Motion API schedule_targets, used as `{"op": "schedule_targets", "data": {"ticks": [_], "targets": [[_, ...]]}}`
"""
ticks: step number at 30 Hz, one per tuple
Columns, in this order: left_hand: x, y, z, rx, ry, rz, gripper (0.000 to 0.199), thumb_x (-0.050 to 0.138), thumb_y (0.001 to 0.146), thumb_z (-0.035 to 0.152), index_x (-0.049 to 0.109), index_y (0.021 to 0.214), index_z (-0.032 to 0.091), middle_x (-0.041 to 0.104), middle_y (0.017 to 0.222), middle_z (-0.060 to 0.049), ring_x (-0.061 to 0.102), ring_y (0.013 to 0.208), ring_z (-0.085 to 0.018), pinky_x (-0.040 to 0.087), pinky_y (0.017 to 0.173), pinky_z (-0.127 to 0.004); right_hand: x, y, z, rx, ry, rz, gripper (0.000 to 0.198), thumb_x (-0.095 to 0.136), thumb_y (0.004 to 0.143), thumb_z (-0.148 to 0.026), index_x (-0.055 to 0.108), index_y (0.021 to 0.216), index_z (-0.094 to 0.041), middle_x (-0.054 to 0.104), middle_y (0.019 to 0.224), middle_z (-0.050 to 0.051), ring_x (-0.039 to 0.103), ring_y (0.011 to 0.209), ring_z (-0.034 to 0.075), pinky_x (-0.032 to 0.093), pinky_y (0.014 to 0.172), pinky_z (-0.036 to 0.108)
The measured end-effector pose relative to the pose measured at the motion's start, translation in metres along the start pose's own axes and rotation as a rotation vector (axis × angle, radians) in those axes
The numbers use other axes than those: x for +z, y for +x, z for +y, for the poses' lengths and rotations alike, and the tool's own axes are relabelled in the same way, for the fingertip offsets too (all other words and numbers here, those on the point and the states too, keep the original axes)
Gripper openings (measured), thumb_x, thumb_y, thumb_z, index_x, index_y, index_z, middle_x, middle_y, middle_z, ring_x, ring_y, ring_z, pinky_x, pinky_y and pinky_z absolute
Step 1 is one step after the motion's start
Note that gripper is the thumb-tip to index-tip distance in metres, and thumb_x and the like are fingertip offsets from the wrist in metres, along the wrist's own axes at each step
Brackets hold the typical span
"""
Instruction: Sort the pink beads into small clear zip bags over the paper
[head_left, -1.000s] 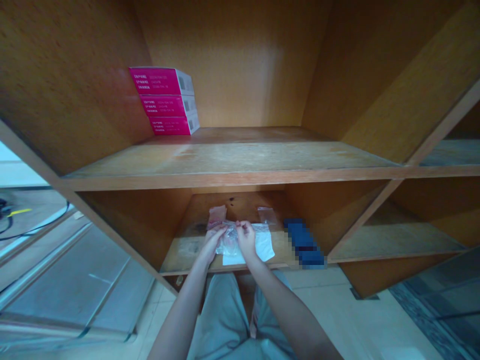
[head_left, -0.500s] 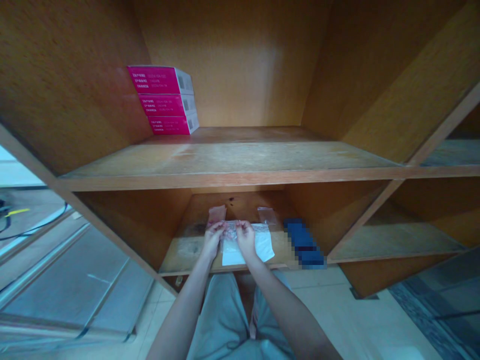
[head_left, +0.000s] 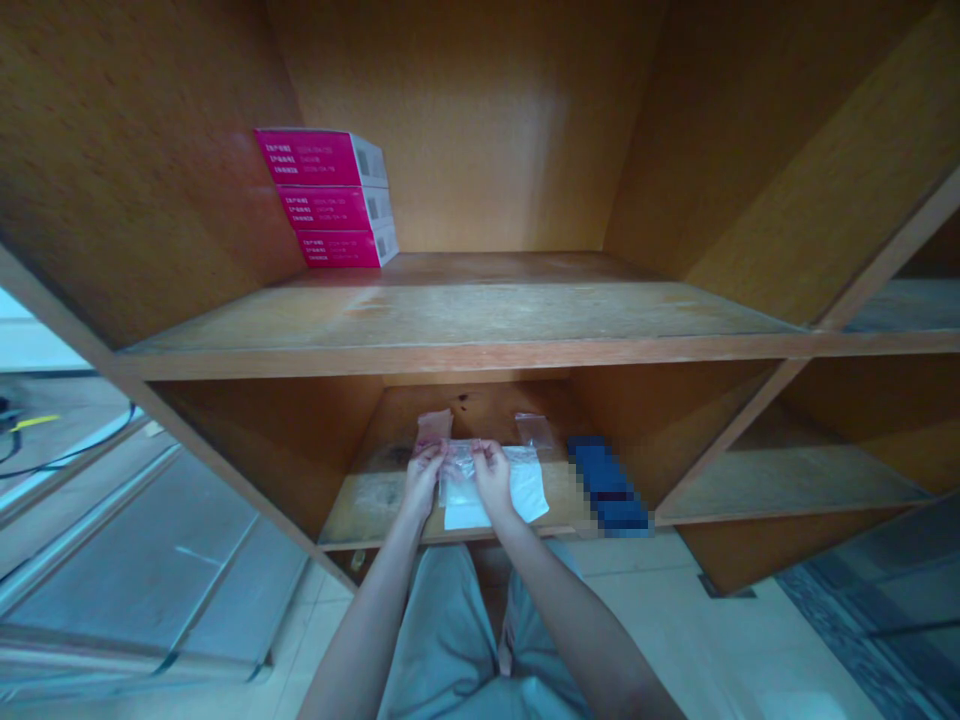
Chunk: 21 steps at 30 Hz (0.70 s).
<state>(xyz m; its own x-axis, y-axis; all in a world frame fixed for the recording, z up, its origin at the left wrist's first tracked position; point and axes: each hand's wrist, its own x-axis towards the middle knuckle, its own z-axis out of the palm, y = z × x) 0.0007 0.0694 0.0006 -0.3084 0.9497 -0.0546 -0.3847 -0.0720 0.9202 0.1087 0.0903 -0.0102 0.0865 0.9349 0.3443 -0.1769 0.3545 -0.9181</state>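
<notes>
Both of the person's hands were at work over the lower shelf [head_left: 364,500] of a wooden cabinet [head_left: 480,357], with a clear plastic bag [head_left: 459,462] stretched between them. The left hand [head_left: 424,480] pinched the bag near its upper left corner, fingertips pressed together on the film; the right hand [head_left: 492,476] pinched it near the upper right, thumb and fingers close together. The bag hung over the left part of a white sheet [head_left: 529,490], which lay near the shelf's front edge and showed through the plastic; whether the two touched could not be told. Just beyond the left hand lay a pinkish packet [head_left: 433,425], and beyond the right, a small clear pouch [head_left: 533,430] lay behind the white sheet. To the right of the sheet, apart from it, was a blue object [head_left: 609,487], too pixelated to identify. On the upper shelf [head_left: 495,308], three magenta boxes [head_left: 330,208] with white ends stood stacked by the left wall. The person's pale trousers [head_left: 442,630] showed below, between the forearms.
</notes>
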Motion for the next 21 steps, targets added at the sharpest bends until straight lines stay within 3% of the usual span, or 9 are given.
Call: {"op": "schedule_targets", "data": {"ticks": [10, 18, 21], "targets": [[0.0001, -0.0026, 0.0041, 0.029, 0.025, 0.003, 0.027, 0.069, 0.056, 0.032, 0.063, 0.074, 0.013, 0.063, 0.054, -0.001, 0.053, 0.039, -0.012, 0.043, 0.046, -0.024, 0.0002, 0.0002, -0.0012, -0.004, -0.051, 0.0, 0.022, 0.045, 0.079, -0.034, 0.054, 0.069, -0.017, 0.055, 0.064, 0.001, 0.052, 0.062, 0.014, 0.041, 0.06, 0.024], [0.0002, -0.0026, 0.004, 0.049, -0.018, 0.037, 0.023, 0.069, 0.054, 0.027, 0.064, 0.071, 0.013, 0.065, 0.063, -0.002, 0.057, 0.05, -0.012, 0.045, 0.049, -0.022, -0.0005, 0.0001, 0.0018, -0.005, -0.058, 0.014, 0.018, 0.045, 0.077, -0.03, 0.054, 0.068, -0.017, 0.058, 0.067, 0.002, 0.053, 0.064, 0.014, 0.043, 0.062, 0.025], [0.0024, -0.0056, 0.0067, 0.03, -0.003, -0.014, 0.023, 0.07, 0.055, 0.029, 0.065, 0.071, 0.013, 0.066, 0.066, -0.003, 0.058, 0.053, -0.013, 0.045, 0.049, -0.022, -0.0003, -0.0006, -0.0018, -0.006, -0.035, 0.005, 0.014, 0.046, 0.075, -0.027, 0.053, 0.067, -0.018, 0.059, 0.067, 0.001, 0.055, 0.066, 0.014, 0.044, 0.064, 0.026]]}}
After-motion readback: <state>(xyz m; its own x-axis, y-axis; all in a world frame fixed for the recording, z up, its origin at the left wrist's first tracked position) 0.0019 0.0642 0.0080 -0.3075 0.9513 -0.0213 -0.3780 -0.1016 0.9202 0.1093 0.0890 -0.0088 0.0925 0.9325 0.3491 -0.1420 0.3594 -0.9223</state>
